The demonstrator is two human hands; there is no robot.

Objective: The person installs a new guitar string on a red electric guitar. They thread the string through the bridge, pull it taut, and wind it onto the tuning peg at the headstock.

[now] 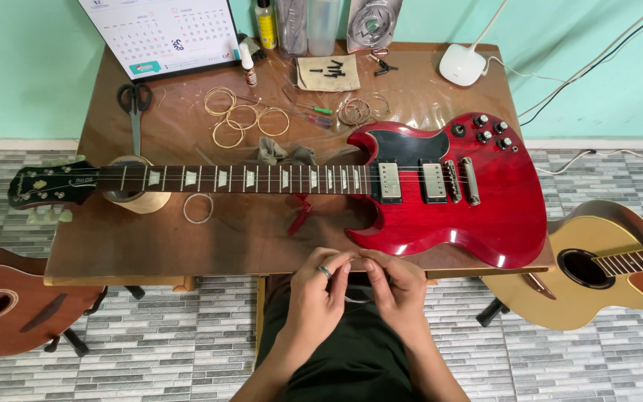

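While both hands meet, left hand (320, 286) and right hand (394, 286) fingertips pinch a thin string (356, 300) (barely visible).

Bare forearms, no sleeves, ring on a left hand (320, 292) finger, dark green garment below

Both hands (359, 286) at red electric guitar (448, 193)

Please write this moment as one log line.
left hand: pinches thin guitar string | right hand: pinches same string | red electric guitar: flat on table
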